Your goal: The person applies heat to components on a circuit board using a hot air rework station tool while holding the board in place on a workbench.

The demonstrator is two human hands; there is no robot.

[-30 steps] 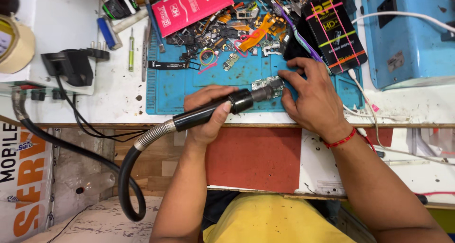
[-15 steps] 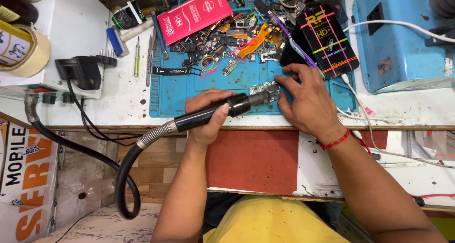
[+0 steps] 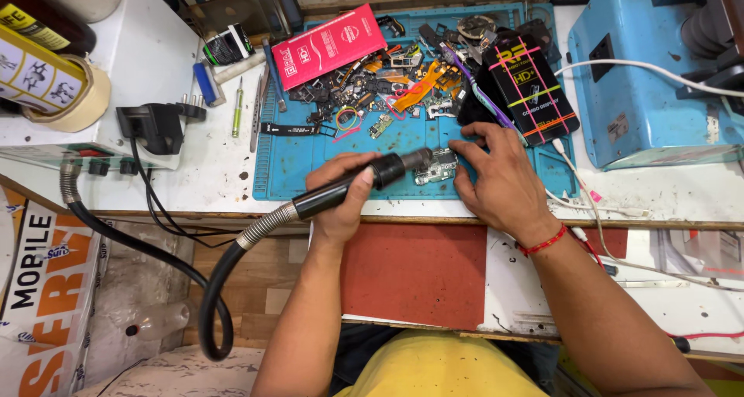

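Both forearms reach up from the lower edge toward the near edge of the workbench. The left hand (image 3: 341, 199) is curled in a closed grip, thumb on top, wrist straight. The right hand (image 3: 500, 180) lies palm down, fingers (image 3: 469, 145) spread and bent, fingertips pressing down, wrist angled inward.

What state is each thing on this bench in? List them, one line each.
Left hand: wrapped around the black hot-air handpiece, nozzle aimed at the circuit board.
Right hand: fingertips pressing the small circuit board onto the blue mat.
Red box: closed, lying flat.
Black box: closed, lying flat.
Power plug: plugged in.
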